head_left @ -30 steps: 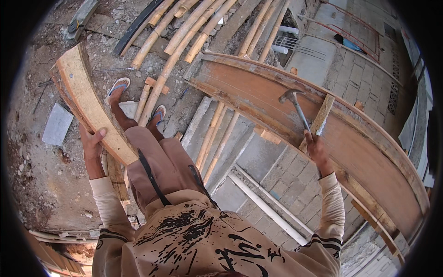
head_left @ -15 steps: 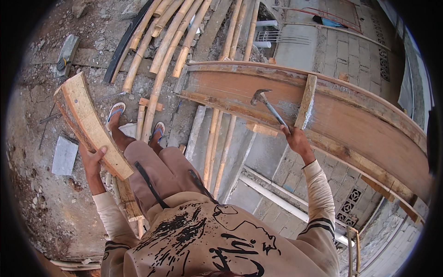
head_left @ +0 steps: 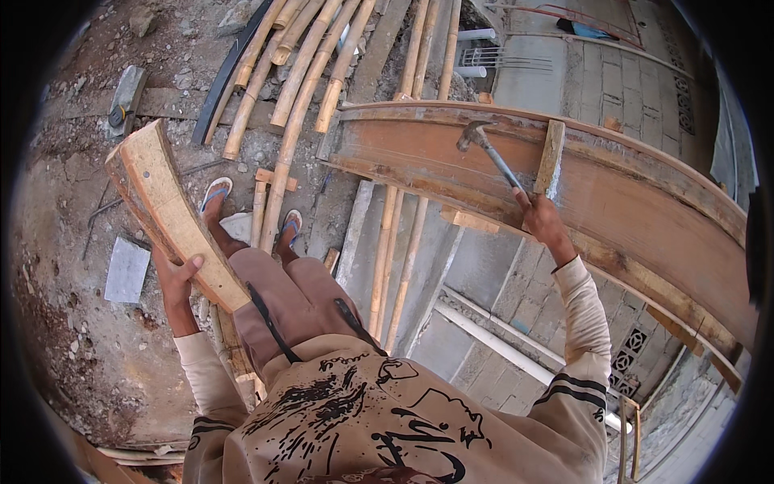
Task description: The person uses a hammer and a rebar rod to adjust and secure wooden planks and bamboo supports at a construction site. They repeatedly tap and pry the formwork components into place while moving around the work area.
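Note:
My left hand (head_left: 179,282) is closed round the lower end of a short length of timber (head_left: 172,202), its thumb pressed on the pale face. The timber looks like boards joined along their length, with a dark nail head or knot near its top, and tilts up and to the left. In my right hand (head_left: 546,222) is a claw hammer (head_left: 501,168), gripped at the handle's end, its metal head pointing away from me. The hammer hangs over a long wooden formwork trough (head_left: 419,137), left of a cross batten (head_left: 551,155). Whether it touches the trough cannot be seen.
Bamboo poles (head_left: 298,93) lie ahead, and more poles (head_left: 383,254) pass beneath the trough. At left are a grey slab (head_left: 126,270) and a block with a tape measure (head_left: 118,115) on it. A white pipe (head_left: 504,339) runs below, beside block walling (head_left: 613,93).
The view has shifted slightly, moving the scene to the right. My right hand and the hammer have moved a little toward the trough's far edge. Both hands keep their grips.

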Motion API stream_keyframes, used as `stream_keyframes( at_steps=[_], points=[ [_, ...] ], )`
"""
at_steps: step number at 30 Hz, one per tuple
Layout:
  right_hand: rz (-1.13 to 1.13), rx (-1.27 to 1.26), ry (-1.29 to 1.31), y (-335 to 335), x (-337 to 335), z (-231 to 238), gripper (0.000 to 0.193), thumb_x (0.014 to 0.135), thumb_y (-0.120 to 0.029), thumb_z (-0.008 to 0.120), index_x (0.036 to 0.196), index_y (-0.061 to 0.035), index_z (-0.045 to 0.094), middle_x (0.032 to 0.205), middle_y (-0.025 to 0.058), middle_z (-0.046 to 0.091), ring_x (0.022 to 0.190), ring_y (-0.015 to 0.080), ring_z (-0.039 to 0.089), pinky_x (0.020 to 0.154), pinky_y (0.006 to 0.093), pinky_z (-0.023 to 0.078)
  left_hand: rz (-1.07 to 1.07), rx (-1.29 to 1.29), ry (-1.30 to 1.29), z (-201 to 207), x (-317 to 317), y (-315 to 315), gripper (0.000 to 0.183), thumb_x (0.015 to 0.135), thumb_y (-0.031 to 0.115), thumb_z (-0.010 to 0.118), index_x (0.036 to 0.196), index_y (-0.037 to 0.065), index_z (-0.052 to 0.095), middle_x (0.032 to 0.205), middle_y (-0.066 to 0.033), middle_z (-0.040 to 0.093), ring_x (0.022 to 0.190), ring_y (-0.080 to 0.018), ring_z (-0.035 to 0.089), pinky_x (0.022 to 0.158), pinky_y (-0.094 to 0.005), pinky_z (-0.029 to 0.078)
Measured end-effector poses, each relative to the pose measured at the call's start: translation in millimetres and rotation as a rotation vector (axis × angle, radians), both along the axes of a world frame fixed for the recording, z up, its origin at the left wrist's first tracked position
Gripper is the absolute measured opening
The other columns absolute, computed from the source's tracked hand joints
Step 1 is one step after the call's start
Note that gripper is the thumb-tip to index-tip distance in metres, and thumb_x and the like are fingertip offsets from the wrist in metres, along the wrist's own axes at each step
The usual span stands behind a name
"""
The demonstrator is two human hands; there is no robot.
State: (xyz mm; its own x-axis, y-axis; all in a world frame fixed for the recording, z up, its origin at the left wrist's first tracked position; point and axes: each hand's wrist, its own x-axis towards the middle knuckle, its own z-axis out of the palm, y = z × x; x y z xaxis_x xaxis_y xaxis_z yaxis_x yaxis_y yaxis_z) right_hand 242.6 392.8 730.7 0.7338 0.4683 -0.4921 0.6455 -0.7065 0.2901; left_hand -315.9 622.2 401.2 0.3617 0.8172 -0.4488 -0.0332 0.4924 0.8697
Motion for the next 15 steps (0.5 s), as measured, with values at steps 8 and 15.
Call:
stream_keyframes(
  at_steps=[8,15],
  points=[
    [0.225,-0.019,-0.097,-124,4,-45,0.058,0.105,-0.051,0.049,0.094,0.0042,0.065,0.064,0.0216,0.057,0.06,0.0397,0.056,0.061,0.0462,0.043,0.004,-0.064,0.033,-19,-10,-8,0.087,0.064,0.034,0.089,0.13,-0.006,0.051,0.114,-0.012,0.064,0.103,-0.0229,0.064,0.092,-0.036,0.052],
    [-0.118,0.304,-0.052,42,-3,15,0.061,0.107,-0.048,0.045,0.086,0.0069,0.06,0.062,0.0197,0.052,0.059,0.0352,0.045,0.061,0.0472,0.041,0.002,-0.072,0.025,-26,-10,7,0.094,0.064,0.036,0.09,0.135,-0.005,0.046,0.118,-0.0125,0.062,0.106,-0.0241,0.063,0.094,-0.0369,0.051]
  ],
)
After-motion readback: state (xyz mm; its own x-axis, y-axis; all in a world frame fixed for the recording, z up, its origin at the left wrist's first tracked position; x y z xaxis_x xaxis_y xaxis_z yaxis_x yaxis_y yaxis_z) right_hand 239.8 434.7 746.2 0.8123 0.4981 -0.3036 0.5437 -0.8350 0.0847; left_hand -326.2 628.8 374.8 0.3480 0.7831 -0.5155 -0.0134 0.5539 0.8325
